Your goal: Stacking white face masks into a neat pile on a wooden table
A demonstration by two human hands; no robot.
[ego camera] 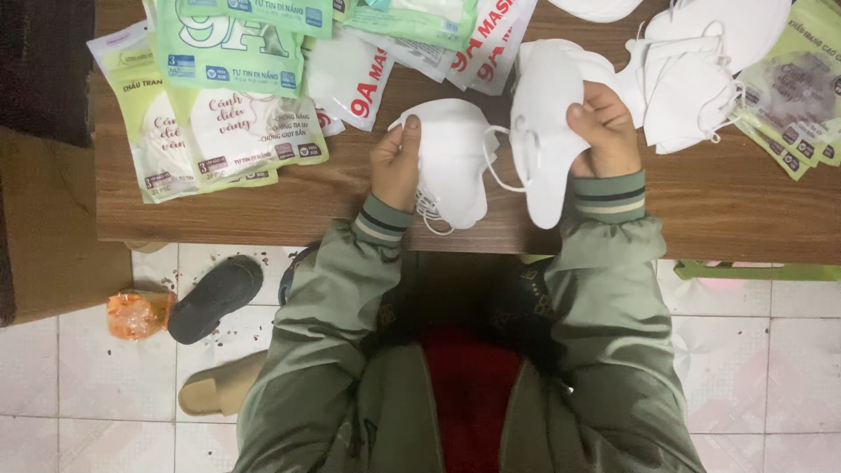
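Note:
My left hand point(396, 164) grips a small stack of folded white face masks point(454, 158) with elastic ear loops, held just above the wooden table point(701, 210). My right hand point(606, 131) pinches one more white mask point(543, 131) upright, right beside the stack. An ear loop hangs between the two. Both sleeves are olive green with striped cuffs.
Green and white mask packets point(223, 105) lie at the table's left and back; more packets point(793, 105) sit at the right edge. Loose white masks point(692, 61) are piled at the back right. On the tiled floor lie a dark slipper point(215, 298), a tan slipper point(219, 390) and an orange wrapper point(136, 314).

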